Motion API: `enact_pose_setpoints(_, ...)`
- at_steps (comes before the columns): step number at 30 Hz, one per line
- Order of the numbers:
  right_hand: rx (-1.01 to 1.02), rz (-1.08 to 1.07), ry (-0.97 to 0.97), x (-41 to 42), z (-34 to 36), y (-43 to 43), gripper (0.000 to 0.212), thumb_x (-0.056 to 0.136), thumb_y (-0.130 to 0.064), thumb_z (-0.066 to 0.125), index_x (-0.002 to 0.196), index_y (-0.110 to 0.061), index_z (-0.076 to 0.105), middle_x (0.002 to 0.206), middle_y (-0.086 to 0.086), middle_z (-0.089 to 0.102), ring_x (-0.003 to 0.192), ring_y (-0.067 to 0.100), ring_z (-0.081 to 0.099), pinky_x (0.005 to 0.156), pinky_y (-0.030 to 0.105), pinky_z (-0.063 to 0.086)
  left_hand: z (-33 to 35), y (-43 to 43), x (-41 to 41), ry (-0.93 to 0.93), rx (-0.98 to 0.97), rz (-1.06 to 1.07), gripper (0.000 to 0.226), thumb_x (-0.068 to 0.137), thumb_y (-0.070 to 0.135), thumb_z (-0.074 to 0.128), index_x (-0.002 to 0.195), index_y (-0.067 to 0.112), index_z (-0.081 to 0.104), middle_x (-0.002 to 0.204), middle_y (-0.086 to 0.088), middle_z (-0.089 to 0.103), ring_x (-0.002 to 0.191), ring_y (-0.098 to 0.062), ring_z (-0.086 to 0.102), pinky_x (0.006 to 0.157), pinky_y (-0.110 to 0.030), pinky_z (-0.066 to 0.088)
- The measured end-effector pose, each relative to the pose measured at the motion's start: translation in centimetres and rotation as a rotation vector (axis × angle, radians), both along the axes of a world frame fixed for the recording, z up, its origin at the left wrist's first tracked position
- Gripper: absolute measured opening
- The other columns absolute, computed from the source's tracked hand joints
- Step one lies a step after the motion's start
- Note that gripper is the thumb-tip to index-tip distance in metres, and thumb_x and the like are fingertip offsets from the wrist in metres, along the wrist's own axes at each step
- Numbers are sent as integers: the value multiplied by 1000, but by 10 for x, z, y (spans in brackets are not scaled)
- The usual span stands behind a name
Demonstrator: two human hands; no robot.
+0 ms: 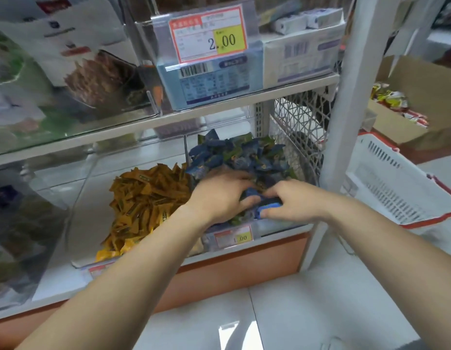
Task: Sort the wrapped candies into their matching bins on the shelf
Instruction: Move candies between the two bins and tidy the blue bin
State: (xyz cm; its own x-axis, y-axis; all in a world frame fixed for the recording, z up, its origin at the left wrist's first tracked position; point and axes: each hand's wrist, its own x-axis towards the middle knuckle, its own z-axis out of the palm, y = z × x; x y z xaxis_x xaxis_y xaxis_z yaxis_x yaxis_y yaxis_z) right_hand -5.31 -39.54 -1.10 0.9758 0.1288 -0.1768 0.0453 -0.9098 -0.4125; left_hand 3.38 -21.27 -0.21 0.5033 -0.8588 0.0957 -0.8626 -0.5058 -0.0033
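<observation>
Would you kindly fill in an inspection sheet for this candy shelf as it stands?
Surface: white shelf carrying clear bins side by side.
Job's things: yellow candies heaped in the left bin; blue candies in the right bin.
Clutter: some green wrappers mixed among the blue.
Hands: left hand and right hand both in the right bin, gripping blue candies.
Cables: nothing seen.
Surroundings: white basket and cardboard box of snack packs to the right; price tag on the shelf above.
</observation>
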Motion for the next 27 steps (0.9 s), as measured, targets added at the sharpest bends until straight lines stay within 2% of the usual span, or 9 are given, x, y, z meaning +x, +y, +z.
enact_pose_setpoints(2, -3, -27, -11, -2, 5, -5, 34, 90, -52, 59, 115, -32, 72, 94, -14, 72, 87, 7, 64, 76, 29, 52, -1, 7, 6, -57, -36, -17, 35, 93, 54, 48, 114, 34, 68, 126, 10, 64, 113, -19, 59, 87, -36, 50)
enact_pose_setpoints(4, -70, -62, -64, -3, 10, -9, 36, 92, -49, 57, 118, -29, 72, 109, -7, 73, 100, 16, 66, 86, 36, 55, -2, 16, 10, -86, -53, -13, 31, 89, 51, 49, 106, 34, 68, 115, 11, 68, 103, -19, 61, 78, -34, 51)
enact_pose_setpoints(9, -312, -113, -114, 3, 15, -6, 16, 90, -28, 58, 85, -15, 66, 80, 6, 60, 80, 28, 62, 68, 35, 56, -10, 25, 4, -74, -111, 52, 28, 87, 48, 52, 106, 36, 68, 117, 15, 67, 105, -16, 61, 81, -36, 55)
enact_pose_setpoints(12, -235, -164, -184, 15, 18, 0, 4, 76, -10, 62, 80, -10, 62, 75, 5, 60, 74, 28, 62, 64, 36, 57, -13, 28, 1, -23, -163, 100, 29, 84, 49, 53, 106, 38, 68, 118, 17, 67, 107, -12, 61, 74, -35, 57)
enact_pose_setpoints(13, -148, -158, -210, 20, 18, 5, 13, 74, -9, 62, 87, -11, 66, 81, 2, 64, 78, 25, 63, 67, 34, 56, -14, 28, 1, -18, -168, 120, 29, 83, 50, 53, 106, 38, 68, 118, 17, 68, 107, -12, 61, 72, -34, 57)
enact_pose_setpoints(15, 16, -153, -212, 30, 14, 17, 15, 77, -18, 63, 91, -16, 68, 84, -1, 66, 83, 21, 63, 67, 29, 51, -15, 28, -1, -41, -171, 142, 28, 82, 49, 55, 103, 37, 68, 112, 15, 69, 105, -14, 61, 68, -32, 56)
enact_pose_setpoints(18, 3, -186, -121, 45, 0, 28, 13, 83, -29, 61, 83, -16, 63, 81, 3, 65, 82, 27, 64, 63, 32, 50, -15, 29, -7, -118, -200, 169, 23, 80, 46, 56, 96, 35, 69, 99, 15, 69, 98, -15, 61, 61, -26, 49)
enact_pose_setpoints(24, -63, -338, -130, 59, -16, 31, 46, 83, -44, 65, 118, -15, 57, 115, 11, 67, 104, 33, 65, 84, 39, 56, -16, 33, -10, -145, -256, 153, 21, 80, 45, 61, 95, 33, 71, 102, 16, 70, 104, -19, 60, 77, -31, 54)
enact_pose_setpoints(27, -34, -363, -146, 56, -17, 29, 57, 78, -50, 70, 123, -18, 52, 115, 10, 68, 105, 34, 65, 84, 40, 55, -15, 32, -9, -131, -261, 149, 22, 79, 44, 62, 95, 33, 72, 103, 15, 71, 102, -18, 62, 83, -30, 52)
